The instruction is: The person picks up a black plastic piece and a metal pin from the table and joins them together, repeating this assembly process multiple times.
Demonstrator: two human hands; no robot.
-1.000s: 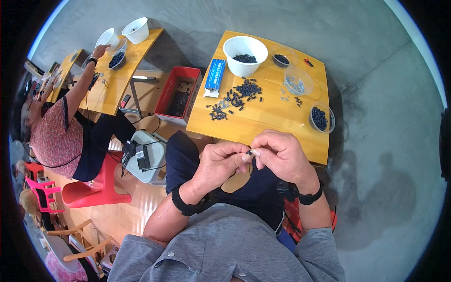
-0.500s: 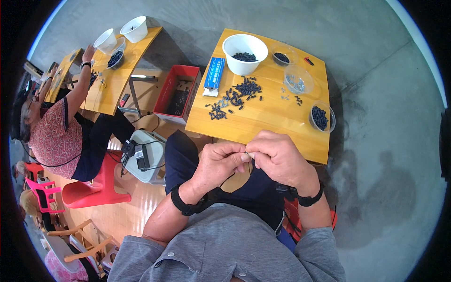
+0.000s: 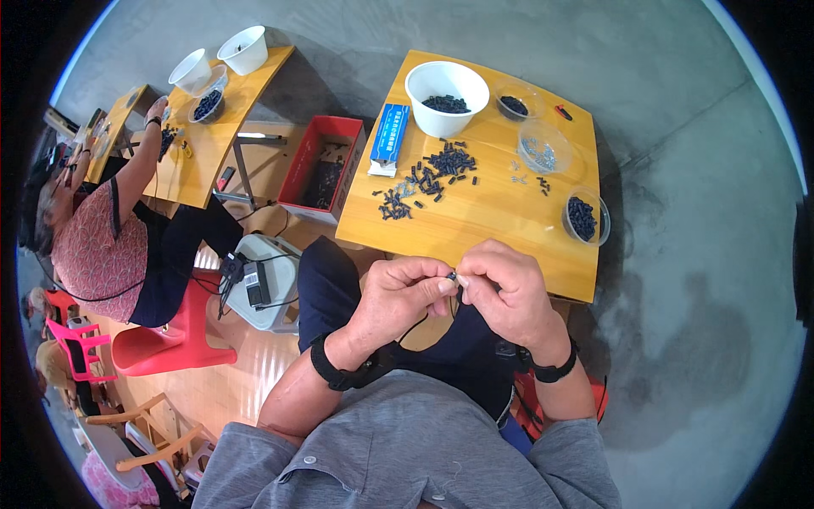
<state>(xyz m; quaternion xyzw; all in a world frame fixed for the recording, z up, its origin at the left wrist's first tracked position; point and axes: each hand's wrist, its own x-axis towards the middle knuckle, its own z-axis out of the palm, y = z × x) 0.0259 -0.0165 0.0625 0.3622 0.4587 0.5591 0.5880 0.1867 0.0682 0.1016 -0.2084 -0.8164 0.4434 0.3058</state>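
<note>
Both hands meet in front of my chest, just off the near edge of the wooden table (image 3: 492, 229). Thumb and fingertips of my left hand (image 3: 405, 293) are closed on a small black piece (image 3: 452, 276), mostly covered by the fingers. My right hand (image 3: 506, 284) pinches at the same spot from the other side; whatever lies between its fingertips is too small to make out. On the table lie a loose pile of small black parts (image 3: 445, 161) and a few small metallic pieces (image 3: 518, 174).
A white tub (image 3: 447, 81), a blue box (image 3: 389, 140) and clear bowls of small parts, one with black pieces (image 3: 582, 218), stand on the table. Left of it is a red carton (image 3: 315, 170) on the floor. A grey stool (image 3: 275, 280) holds black devices. Another person (image 3: 102, 246) works at the left table.
My right hand has shifted slightly right, its fingertips drawn a little away from the left ones. The small black piece shows now between them. The other person's hand moved slightly.
</note>
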